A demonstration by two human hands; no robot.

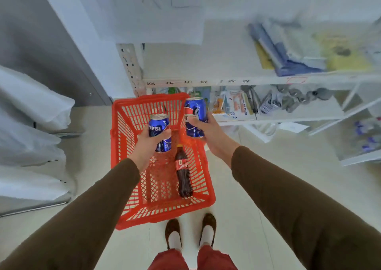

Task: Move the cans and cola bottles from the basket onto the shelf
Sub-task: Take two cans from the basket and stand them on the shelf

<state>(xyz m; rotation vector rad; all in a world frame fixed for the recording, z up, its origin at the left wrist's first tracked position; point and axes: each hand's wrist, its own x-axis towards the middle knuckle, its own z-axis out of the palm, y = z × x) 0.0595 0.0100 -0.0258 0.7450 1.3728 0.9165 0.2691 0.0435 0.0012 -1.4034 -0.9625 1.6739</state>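
Above the red basket (123, 166), your left hand (144, 146) and right hand (208, 133) each gripped a Pepsi can (158, 127), lifted clear for the shelf (206, 63).

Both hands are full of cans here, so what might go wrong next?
Each hand, left hand and right hand, grips a blue can one-handed, so either might slip. The cola bottle lying in the red basket could be struck if one fell.

Place: a small shop or stockroom.
Signs: white metal shelf (226, 82) with numbered edge labels, packaged goods (233, 104) on lower tier, red shopping basket (127, 214) on pale tiled floor (268, 187).
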